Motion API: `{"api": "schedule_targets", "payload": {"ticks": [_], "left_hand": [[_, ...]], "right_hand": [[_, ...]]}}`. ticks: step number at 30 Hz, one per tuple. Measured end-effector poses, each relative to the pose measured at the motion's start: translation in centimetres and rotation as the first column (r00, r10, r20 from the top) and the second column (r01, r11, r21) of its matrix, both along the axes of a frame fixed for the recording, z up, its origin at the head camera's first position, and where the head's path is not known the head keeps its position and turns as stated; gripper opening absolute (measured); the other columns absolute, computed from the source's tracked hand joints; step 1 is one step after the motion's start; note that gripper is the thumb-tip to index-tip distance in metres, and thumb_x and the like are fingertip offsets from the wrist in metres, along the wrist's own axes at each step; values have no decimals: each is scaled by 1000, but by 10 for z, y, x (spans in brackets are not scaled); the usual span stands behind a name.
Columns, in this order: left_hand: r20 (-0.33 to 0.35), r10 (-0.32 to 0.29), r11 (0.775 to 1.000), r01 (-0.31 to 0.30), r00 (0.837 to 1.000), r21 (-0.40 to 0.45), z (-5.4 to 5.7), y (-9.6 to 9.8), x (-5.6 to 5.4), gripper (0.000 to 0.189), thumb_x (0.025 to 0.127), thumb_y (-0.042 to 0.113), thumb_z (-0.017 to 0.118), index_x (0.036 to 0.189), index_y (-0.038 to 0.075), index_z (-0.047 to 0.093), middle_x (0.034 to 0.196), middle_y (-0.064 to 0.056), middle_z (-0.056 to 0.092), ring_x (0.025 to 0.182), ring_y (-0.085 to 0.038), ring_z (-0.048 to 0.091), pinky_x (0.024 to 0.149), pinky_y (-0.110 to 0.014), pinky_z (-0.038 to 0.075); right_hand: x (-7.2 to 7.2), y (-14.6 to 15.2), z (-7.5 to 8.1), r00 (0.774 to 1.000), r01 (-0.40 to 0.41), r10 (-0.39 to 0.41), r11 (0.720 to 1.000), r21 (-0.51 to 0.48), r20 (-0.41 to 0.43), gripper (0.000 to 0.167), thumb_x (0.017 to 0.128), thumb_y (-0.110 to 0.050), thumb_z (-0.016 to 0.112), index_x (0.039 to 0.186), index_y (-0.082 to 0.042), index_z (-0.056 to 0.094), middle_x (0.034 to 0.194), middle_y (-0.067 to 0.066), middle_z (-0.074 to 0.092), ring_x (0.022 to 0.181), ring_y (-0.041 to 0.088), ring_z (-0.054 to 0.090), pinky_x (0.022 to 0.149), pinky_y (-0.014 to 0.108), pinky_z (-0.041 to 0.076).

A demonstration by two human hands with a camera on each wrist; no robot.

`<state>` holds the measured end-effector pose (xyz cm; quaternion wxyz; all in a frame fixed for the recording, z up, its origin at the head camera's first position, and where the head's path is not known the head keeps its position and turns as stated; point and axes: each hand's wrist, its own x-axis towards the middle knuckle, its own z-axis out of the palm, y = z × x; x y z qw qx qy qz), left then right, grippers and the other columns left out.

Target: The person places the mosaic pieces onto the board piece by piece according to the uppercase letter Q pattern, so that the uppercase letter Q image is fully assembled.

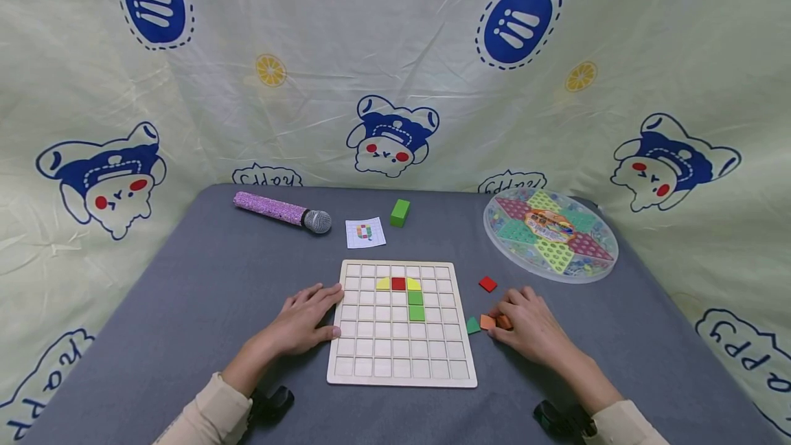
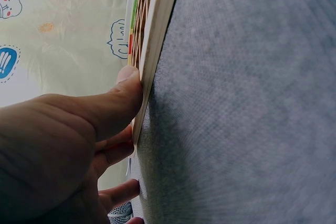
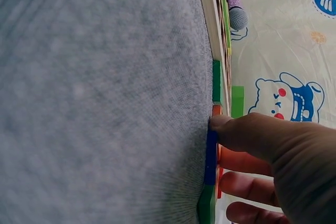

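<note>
Hands on both sides of the board now! Left hand (image 1: 303, 323) has its fingers extended, fingertips and thumb against the left edge of the pale gridded board (image 1: 374, 349), which lies flat in the middle of the grey worktop (image 1: 395, 424).

Over on the right, the right hand (image 1: 533, 327) is bent down over the loose pieces, thumb and fingers close around the orange pieces (image 1: 487, 322); whether they actually pinch one, I cannot tell. From the right wrist we get more: the thumb tip is right at a blue piece (image 3: 210, 158), with a second green piece (image 3: 207, 205) just past it. A green piece (image 1: 473, 325) sits just beside the board's right edge, and a loose red piece (image 1: 488, 284) lies beyond the fingers.

On the grid, second row from the far side: yellow, red, yellow, with the red tile (image 1: 398, 283) between the yellow tiles (image 1: 383, 283), and two green tiles (image 1: 416, 305) running toward us below the right-hand yellow.

Beyond the board, left to right: purple glittery microphone (image 1: 274, 210), white card (image 1: 366, 233) with a coloured pattern, green block (image 1: 399, 213), and a round game box (image 1: 550, 235).
</note>
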<state>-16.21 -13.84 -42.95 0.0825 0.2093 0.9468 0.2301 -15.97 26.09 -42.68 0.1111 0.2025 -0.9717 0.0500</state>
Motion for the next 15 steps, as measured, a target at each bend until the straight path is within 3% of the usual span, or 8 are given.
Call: {"api": "schedule_targets", "payload": {"ticks": [15], "left_hand": [[-1, 5, 1000, -5, 1000, -2, -1, 0, 0, 64, 89, 30, 63, 145, 12, 38, 153, -6, 34, 142, -37, 24, 106, -63, 20]], "right_hand": [[-1, -2, 3, 1000, 2, -2, 999, -33, 5, 19, 75, -29, 78, 85, -15, 71, 81, -4, 54, 78, 15, 40, 66, 31, 27]]}}
